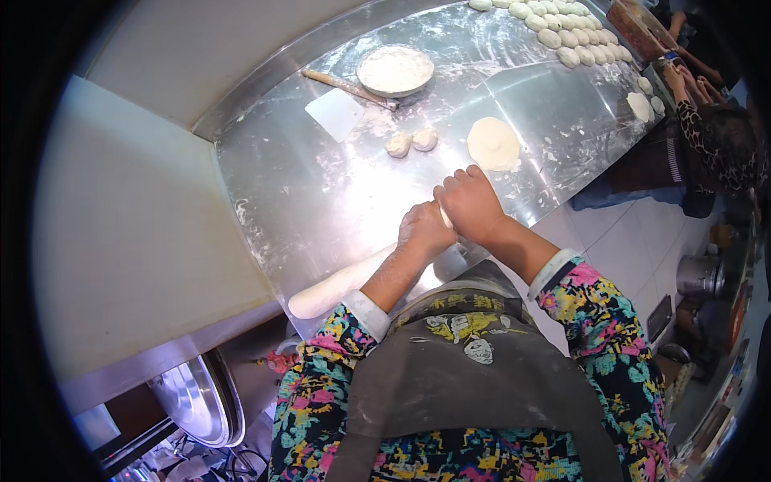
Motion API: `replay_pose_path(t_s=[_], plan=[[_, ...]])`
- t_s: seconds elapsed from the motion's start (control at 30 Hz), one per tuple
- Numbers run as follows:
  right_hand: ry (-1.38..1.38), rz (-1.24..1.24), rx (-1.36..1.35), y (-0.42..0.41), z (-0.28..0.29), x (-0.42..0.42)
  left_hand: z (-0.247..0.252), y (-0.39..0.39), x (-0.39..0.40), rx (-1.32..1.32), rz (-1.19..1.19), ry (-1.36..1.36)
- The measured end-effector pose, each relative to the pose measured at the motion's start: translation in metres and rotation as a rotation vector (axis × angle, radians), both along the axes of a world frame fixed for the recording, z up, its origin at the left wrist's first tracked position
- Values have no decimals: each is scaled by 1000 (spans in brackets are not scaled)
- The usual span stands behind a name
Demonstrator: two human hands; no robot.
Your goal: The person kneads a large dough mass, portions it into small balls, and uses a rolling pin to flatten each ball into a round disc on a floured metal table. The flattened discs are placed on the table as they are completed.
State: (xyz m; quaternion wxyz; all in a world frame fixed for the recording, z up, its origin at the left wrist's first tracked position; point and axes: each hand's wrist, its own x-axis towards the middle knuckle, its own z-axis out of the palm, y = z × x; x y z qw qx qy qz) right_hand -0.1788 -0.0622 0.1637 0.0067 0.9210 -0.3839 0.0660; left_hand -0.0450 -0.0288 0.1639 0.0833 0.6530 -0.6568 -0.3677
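A long log of pale dough [337, 284] lies along the front edge of the steel worktable [283, 175], its rounded end at the left. My left hand [426, 228] is closed around its right end. Pressed against it, my right hand [471, 202] curls around the dough's tip, and a bit of dough shows between the two fists. Just beyond them lie a flat dough disc [493, 144] with a raised centre and two small dough balls [412, 142]. My fingers hide most of the gripped dough.
A bowl of flour [396, 69] stands at the back, beside a wooden rolling pin [343, 83] and a white scraper sheet [335, 114]. Rows of dough balls [572, 37] fill the far right. Another person's hands [686, 81] work near a filling tub [639, 29]. A wall [150, 199] borders the left.
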Motion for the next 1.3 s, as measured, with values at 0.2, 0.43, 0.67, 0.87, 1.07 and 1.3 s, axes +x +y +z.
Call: replay_pose_path(t_s=[0.2, 0.43, 0.67, 0.87, 1.07, 1.3], plan=[[88, -333, 145, -56, -29, -12, -6, 16, -5, -434, -145, 253], [-1035, -162, 501, -55, 70, 42, -73, -6, 20, -6, -112, 153], [-860, -169, 700, -70, 1, 40, -92, 9, 15, -89, 54, 190], [-790, -473, 1398, -4, -81, -2, -76, 19, 19, -191, 199, 331], [-767, -378, 1288, 8, -72, 1, -81, 26, 26, -131, 150, 302], [-317, 382, 295, 14, 27, 10, -66, 7, 74, 764, 286, 1433]])
